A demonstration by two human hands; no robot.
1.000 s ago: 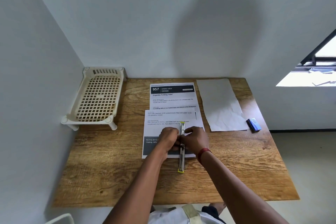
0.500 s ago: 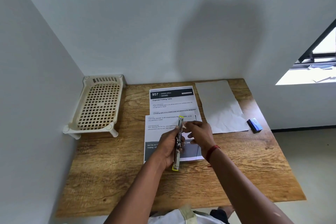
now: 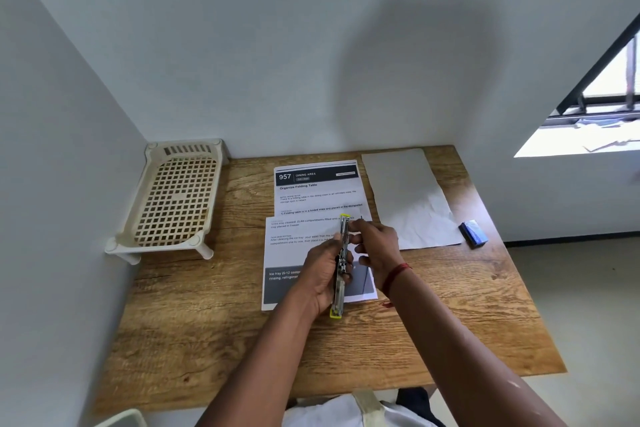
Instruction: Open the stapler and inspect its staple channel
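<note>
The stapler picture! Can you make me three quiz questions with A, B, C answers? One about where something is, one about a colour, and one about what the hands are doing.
1. Where is the cream rack?
A. back left corner of the table
B. front right corner
C. on the floor

2. What colour are the stapler ends?
A. red
B. yellow-green
C. black

3. How is the stapler held?
A. lying alone on the table
B. left hand grips it, right hand touches its far part
C. right hand alone

Answers: 1 A, it stands by the two walls. 2 B, both tips show that colour. 3 B, left fingers curl round its body above the printed sheets.
</note>
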